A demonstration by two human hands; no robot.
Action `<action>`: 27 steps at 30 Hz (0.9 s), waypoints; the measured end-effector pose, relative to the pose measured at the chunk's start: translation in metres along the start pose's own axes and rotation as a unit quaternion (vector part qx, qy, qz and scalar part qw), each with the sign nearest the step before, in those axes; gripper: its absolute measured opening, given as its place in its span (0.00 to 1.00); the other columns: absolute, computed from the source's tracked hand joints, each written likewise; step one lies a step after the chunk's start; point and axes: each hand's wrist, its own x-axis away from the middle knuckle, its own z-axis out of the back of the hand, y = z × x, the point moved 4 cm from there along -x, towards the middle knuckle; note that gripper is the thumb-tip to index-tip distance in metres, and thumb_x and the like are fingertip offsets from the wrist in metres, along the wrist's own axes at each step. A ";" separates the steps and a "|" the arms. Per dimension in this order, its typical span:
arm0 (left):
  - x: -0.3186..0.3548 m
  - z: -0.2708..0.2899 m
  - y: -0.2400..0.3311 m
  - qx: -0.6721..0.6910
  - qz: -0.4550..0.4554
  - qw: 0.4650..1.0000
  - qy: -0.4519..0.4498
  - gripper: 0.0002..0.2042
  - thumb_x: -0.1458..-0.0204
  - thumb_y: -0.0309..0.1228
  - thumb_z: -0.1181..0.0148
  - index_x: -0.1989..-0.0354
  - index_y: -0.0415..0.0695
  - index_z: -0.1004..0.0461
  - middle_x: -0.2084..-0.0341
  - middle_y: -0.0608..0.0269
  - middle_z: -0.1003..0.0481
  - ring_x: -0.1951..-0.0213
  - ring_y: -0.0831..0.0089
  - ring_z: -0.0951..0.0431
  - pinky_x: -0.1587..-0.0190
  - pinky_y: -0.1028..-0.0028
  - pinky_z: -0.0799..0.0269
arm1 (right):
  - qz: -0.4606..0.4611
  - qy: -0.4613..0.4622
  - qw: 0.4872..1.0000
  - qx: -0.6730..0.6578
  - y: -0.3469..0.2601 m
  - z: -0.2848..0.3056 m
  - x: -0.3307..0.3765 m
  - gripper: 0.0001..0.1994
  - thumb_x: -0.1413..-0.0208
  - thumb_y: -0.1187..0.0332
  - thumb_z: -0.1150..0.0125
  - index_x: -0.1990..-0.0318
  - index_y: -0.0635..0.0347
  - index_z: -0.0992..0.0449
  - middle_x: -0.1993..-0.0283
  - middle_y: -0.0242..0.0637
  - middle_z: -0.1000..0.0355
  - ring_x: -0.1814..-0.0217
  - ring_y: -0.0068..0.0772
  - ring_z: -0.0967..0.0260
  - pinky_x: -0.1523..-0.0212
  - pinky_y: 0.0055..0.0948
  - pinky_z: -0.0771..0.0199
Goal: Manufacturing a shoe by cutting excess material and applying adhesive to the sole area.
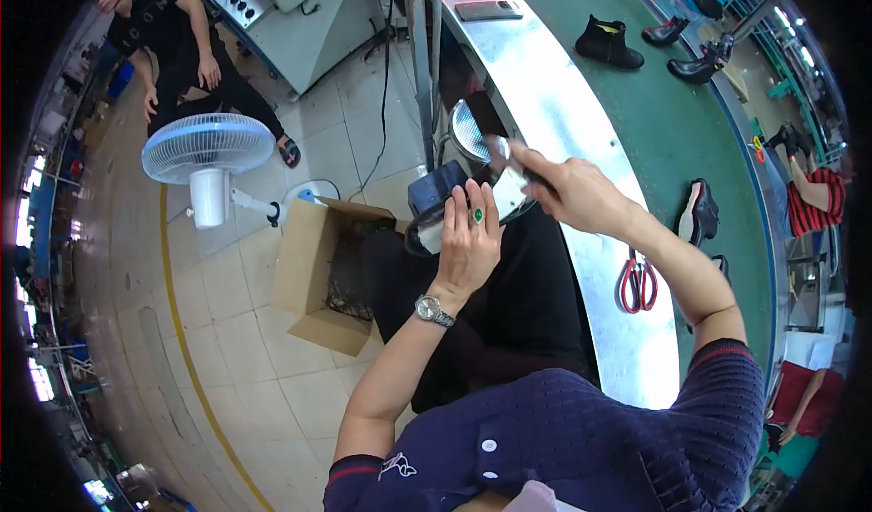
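Observation:
A dark shoe [423,240] lies bottom up above my lap, its whitish sole [510,188] facing me. My left hand [469,244] holds it, the fingers laid long across the sole; the thumb is hidden. A green-stoned ring and a wristwatch [430,308] are on that side. Closed around the handle of what looks like a hammer [498,154] is my right hand [581,194], just over the far end of the shoe. The tool's head is slightly blurred. A blue block-like support [434,188] stands right behind the shoe, partly covered by it.
Red-handled scissors [638,285] and a phone [489,10] lie on the metal ledge [590,139] at my right. Beyond runs a green belt [654,149] with an ankle boot [609,43] and other shoes. At left are an open carton [313,262], a fan [209,153] and a seated person [173,39].

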 end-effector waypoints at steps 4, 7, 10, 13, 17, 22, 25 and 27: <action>-0.006 0.001 0.007 -0.005 -0.002 1.000 -0.017 0.26 0.46 0.28 0.48 0.40 0.26 0.38 0.46 0.32 0.33 0.44 0.43 0.30 0.38 0.57 0.38 | -0.041 0.045 0.996 0.062 0.021 -0.026 0.004 0.28 0.39 0.69 0.46 0.32 0.55 0.43 0.80 0.43 0.29 0.79 0.42 0.26 0.71 0.38 0.28; -0.001 0.001 0.007 -0.014 0.007 1.000 -0.026 0.26 0.47 0.26 0.50 0.39 0.26 0.39 0.45 0.33 0.33 0.44 0.43 0.30 0.37 0.58 0.39 | -0.112 -0.018 0.993 -0.043 0.016 -0.013 0.002 0.27 0.39 0.67 0.45 0.32 0.54 0.43 0.81 0.42 0.28 0.78 0.42 0.26 0.70 0.39 0.28; -0.003 0.001 0.010 -0.028 0.008 0.999 -0.031 0.25 0.46 0.26 0.51 0.40 0.25 0.38 0.44 0.33 0.33 0.43 0.44 0.31 0.37 0.59 0.39 | -0.092 0.042 0.991 -0.086 0.019 -0.015 0.004 0.28 0.39 0.66 0.46 0.32 0.54 0.43 0.82 0.43 0.29 0.78 0.44 0.25 0.69 0.40 0.27; -0.003 -0.001 0.010 -0.042 0.021 0.999 -0.026 0.31 0.51 0.34 0.37 0.41 0.28 0.36 0.43 0.37 0.34 0.43 0.46 0.32 0.38 0.58 0.38 | -0.164 -0.008 0.982 -0.090 0.026 -0.034 0.006 0.29 0.39 0.66 0.46 0.31 0.55 0.45 0.82 0.41 0.29 0.81 0.38 0.27 0.71 0.36 0.26; -0.003 -0.001 0.007 -0.039 0.034 0.998 -0.030 0.31 0.51 0.34 0.38 0.41 0.28 0.37 0.43 0.37 0.34 0.42 0.46 0.32 0.38 0.58 0.38 | -0.137 0.026 0.981 -0.134 0.011 -0.009 0.004 0.26 0.38 0.68 0.48 0.32 0.57 0.44 0.80 0.40 0.28 0.81 0.34 0.26 0.72 0.34 0.26; -0.004 0.000 0.009 -0.025 0.044 0.999 -0.015 0.30 0.51 0.32 0.38 0.41 0.27 0.36 0.43 0.37 0.34 0.43 0.45 0.31 0.39 0.57 0.37 | -0.190 -0.042 0.977 -0.090 0.024 -0.026 0.002 0.28 0.39 0.67 0.47 0.31 0.54 0.44 0.80 0.42 0.28 0.79 0.38 0.25 0.70 0.38 0.27; -0.002 0.002 0.006 0.011 0.046 0.999 0.005 0.29 0.52 0.31 0.38 0.42 0.27 0.36 0.46 0.38 0.32 0.44 0.44 0.31 0.40 0.56 0.36 | -0.099 0.000 0.993 -0.059 0.006 -0.010 -0.001 0.31 0.40 0.66 0.44 0.30 0.51 0.47 0.78 0.49 0.27 0.75 0.53 0.26 0.67 0.44 0.28; -0.004 0.000 0.007 0.017 0.048 0.999 0.006 0.29 0.52 0.30 0.38 0.43 0.26 0.35 0.48 0.39 0.32 0.44 0.43 0.31 0.40 0.56 0.36 | -0.096 0.017 0.995 -0.023 0.009 -0.021 0.003 0.31 0.40 0.66 0.45 0.30 0.51 0.46 0.78 0.51 0.27 0.74 0.55 0.26 0.66 0.46 0.29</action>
